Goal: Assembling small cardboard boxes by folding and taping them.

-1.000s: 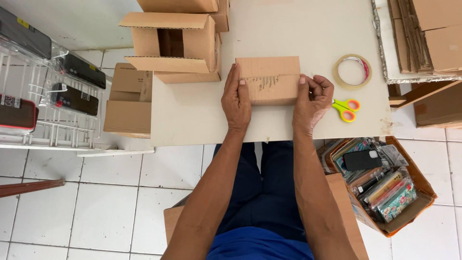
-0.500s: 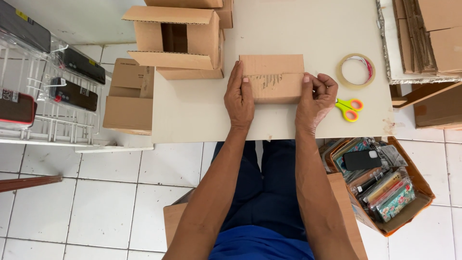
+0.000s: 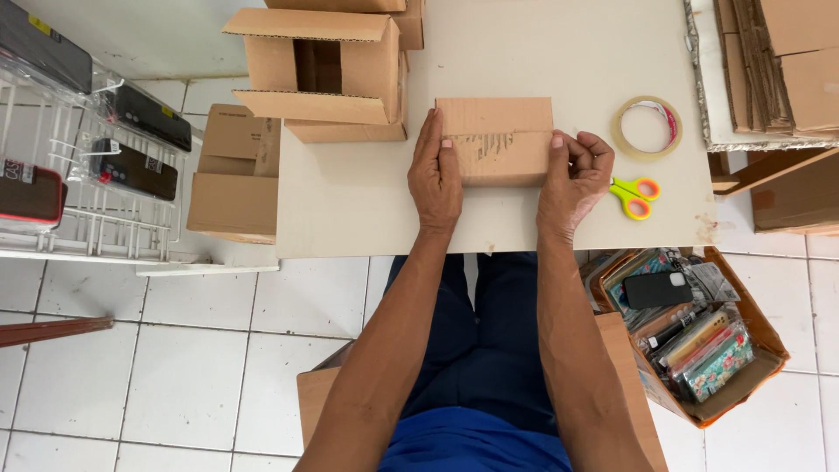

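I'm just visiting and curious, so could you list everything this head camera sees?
small cardboard box: one, brown, table middle, between both hands
open cardboard box: one, brown, table's left end, atop other boxes
tape roll: one, clear, right of small box
scissors: one, yellow and orange handles, below tape
table: one, off-white
box of phone cases: one, orange-brown, floor right
wire rack: one, white, left
left hand: flat against box's left side
right hand: against box's right side

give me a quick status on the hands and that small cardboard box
Left hand flat on small cardboard box, left end. Right hand grips its right end. Box on the table. Scissors and tape roll lie apart, right.
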